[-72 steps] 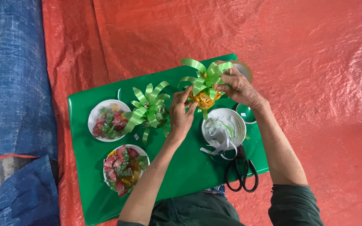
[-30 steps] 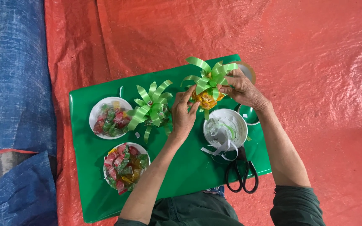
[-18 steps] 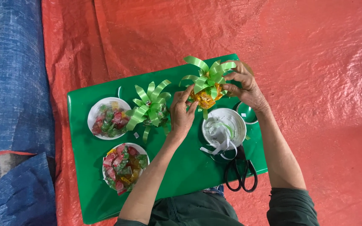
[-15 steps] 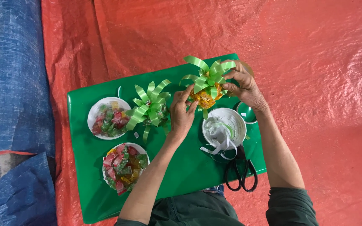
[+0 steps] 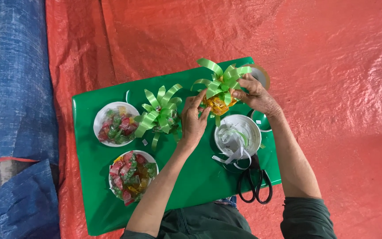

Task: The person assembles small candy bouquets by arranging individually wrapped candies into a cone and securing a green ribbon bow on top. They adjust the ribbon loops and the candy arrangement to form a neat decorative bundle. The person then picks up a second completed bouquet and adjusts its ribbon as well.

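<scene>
Green ribbon loops are crowning the yellow sweet bundle (image 5: 217, 104) we are gripping in both hands, left hand (image 5: 194, 121) and right hand (image 5: 255, 94), above the counter (image 5: 200, 181); one finished bundle (image 5: 160, 113) is lying alongside, two plates of sweets remaining.

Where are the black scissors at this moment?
In the head view, the black scissors lie at the near right edge of the green board, just below the white bowl of ribbon scraps.
</scene>
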